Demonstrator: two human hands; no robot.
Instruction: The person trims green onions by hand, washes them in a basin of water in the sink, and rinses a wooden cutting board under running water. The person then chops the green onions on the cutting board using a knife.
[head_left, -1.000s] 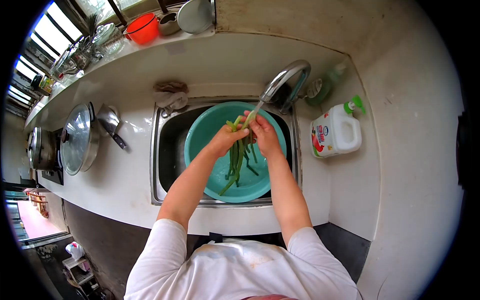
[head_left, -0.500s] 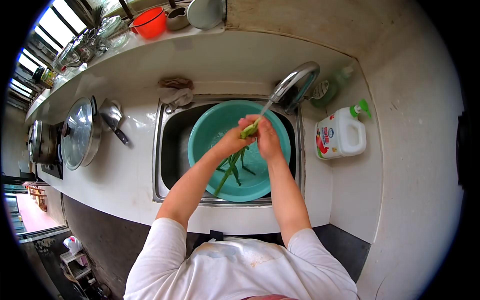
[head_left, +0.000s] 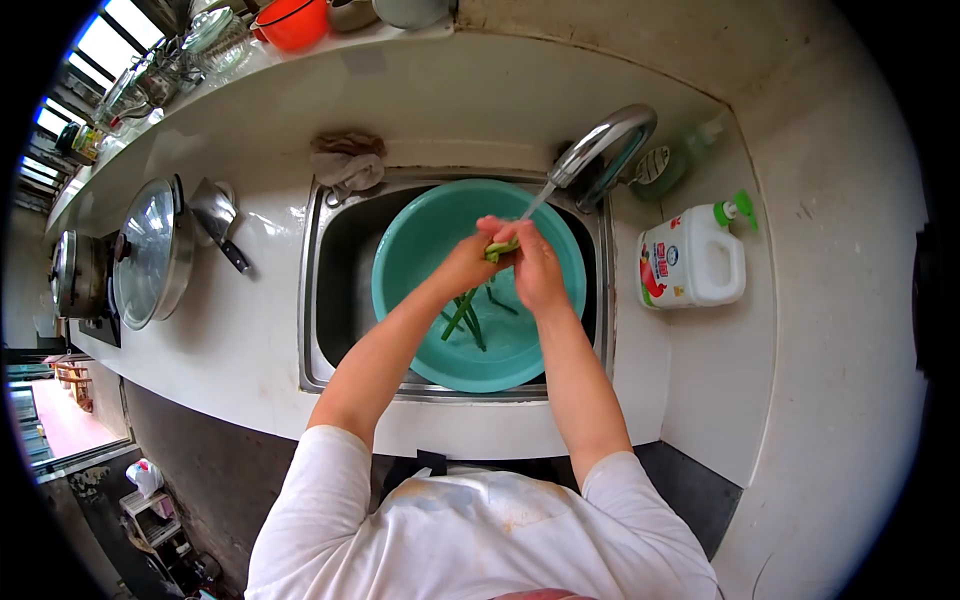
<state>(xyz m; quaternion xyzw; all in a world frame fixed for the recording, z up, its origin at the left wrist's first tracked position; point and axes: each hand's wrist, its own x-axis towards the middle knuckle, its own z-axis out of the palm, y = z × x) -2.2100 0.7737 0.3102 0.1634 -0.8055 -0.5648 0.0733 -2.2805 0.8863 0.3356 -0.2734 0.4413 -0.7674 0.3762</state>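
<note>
Green stalks (head_left: pixel 465 317) hang down into a teal basin (head_left: pixel 403 345), their pale ends bunched between my hands. My left hand (head_left: pixel 472 258) is closed round the bunch from the left side. Against the bunch on the right, my right hand (head_left: pixel 535 262) is closed too, its fingertips meeting those of the left. Water runs from the curved faucet (head_left: pixel 607 135) onto my fingers. The basin stands in the steel sink (head_left: pixel 338 290), with some water in its bottom.
A white jug with a green pump (head_left: pixel 690 258) and a green bottle (head_left: pixel 665 168) stand right of the sink. Left are a cloth (head_left: pixel 348 165), a cleaver (head_left: pixel 215 217), a lidded pan (head_left: pixel 150 255) and a pot (head_left: pixel 80 275). A red container (head_left: pixel 293 24) sits on the ledge.
My hands have closed more tightly round the stalks, which now show less above the basin. The bunch's pale ends have tipped down between my fingers. The view has shifted slightly.
</note>
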